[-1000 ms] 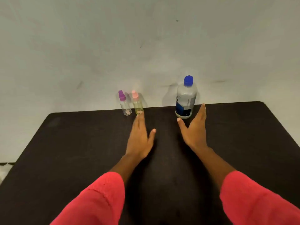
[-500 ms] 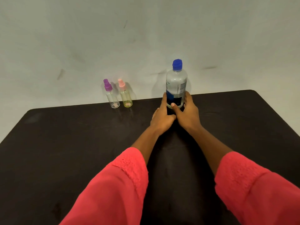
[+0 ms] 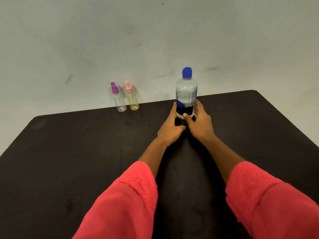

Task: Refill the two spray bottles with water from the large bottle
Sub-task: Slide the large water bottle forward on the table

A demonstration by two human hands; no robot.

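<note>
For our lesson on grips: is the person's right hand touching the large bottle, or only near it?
Touching. The head view shows the right hand curled round the large bottle low down, thumb on its label.

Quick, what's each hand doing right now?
Left hand: holding the bottle, low on its left side.
Right hand: holding the bottle, thumb across the label.

On table (image 3: 69,152) far edge: left spray bottle (image 3: 119,100) just beside right spray bottle (image 3: 133,100); large bottle (image 3: 186,94) rightward, nearer.
</note>
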